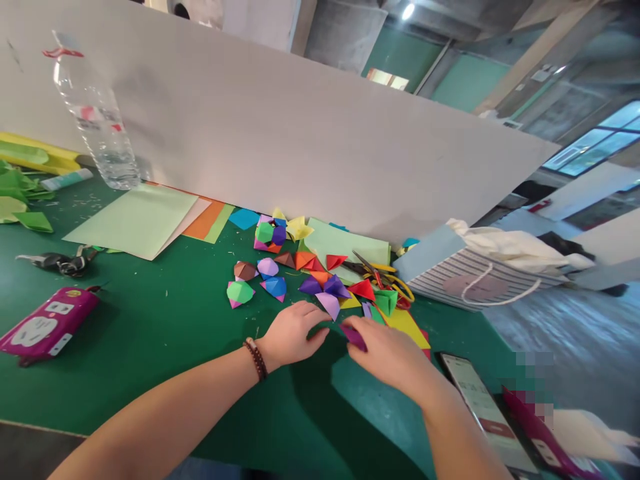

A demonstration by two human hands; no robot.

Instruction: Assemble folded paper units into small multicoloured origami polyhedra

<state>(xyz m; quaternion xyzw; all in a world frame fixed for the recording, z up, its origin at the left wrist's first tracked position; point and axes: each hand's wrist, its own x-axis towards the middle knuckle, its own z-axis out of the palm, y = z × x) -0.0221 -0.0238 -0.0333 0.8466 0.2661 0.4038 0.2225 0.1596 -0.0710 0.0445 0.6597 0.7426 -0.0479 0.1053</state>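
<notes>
My right hand point(380, 348) pinches a small purple folded paper piece point(354, 337) between thumb and fingers, just above the green tabletop. To its left, my left hand point(296, 333) is open, with its thumb apart from its curved fingers and nothing visible in them. Its fingertips are close to a lilac folded paper piece point(329, 305), but I cannot tell whether they touch. Beyond the hands lie violet folded pieces point(336, 286), red folded pieces point(363, 289) and a green folded piece point(387, 302). Several two-coloured paper pieces, including a blue one point(275, 288), sit further left.
Scissors point(383, 272) lie behind the folded pieces. Paper sheets point(135, 220) and a plastic bottle point(100, 127) stand at the back left. A magenta pouch-like object point(53, 323) is on the left. On the right are a striped paper bag point(450, 267) and a phone point(483, 400).
</notes>
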